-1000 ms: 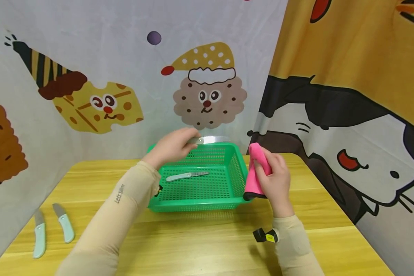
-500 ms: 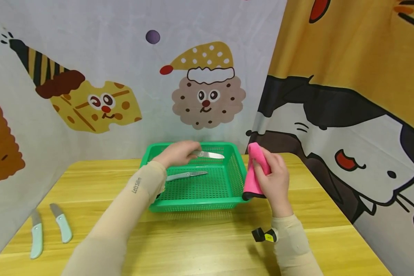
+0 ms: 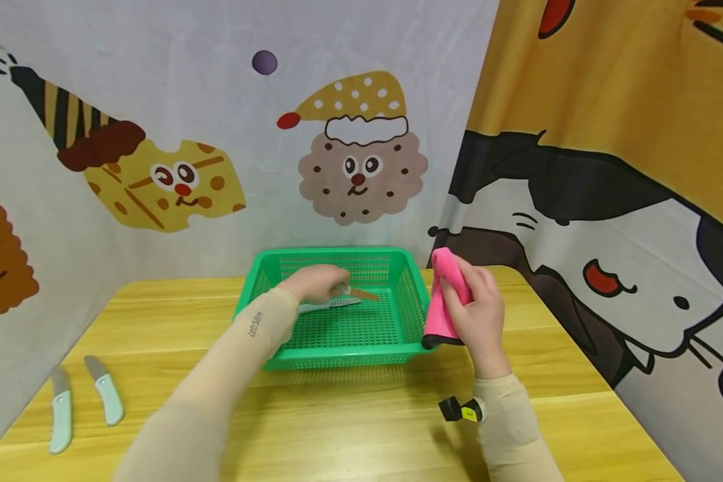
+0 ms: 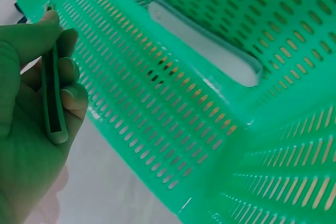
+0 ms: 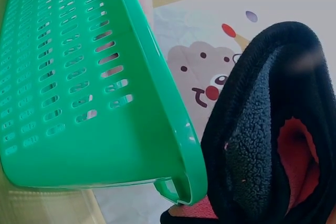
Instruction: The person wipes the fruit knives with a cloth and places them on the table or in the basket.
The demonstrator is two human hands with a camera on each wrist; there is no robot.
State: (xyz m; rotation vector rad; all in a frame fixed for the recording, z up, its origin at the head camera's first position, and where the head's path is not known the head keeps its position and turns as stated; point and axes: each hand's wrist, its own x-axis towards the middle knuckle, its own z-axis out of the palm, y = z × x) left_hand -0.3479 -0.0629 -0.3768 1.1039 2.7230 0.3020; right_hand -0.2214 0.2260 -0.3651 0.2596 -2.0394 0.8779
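My left hand [image 3: 318,283] reaches inside a green plastic basket [image 3: 349,351], gripping a knife by its handle [image 4: 52,98]. The blade [image 3: 365,294] of that knife points right, over the basket floor. Beneath it lies a second knife [image 3: 345,302], its pale handle [image 4: 210,48] plainly seen in the left wrist view and partly covered by my hand in the head view. At the basket's right side, my right hand [image 3: 483,311] holds a folded pink cloth [image 3: 442,311] with a black edge. Dark inner folds of the cloth [image 5: 252,145] fill the right wrist view's right side.
Two more knives with pale green handles, one at the far left [image 3: 61,422] and one beside it [image 3: 110,400], lie on the wooden table [image 3: 337,428]. Behind the table hangs a cartoon-printed curtain [image 3: 217,67]. A small black device [image 3: 458,410] is strapped at my right wrist.
My left hand has brought its knife down from above the basket's back rim to inside the basket, near the floor. My right hand and the pink cloth have stayed nearly still.
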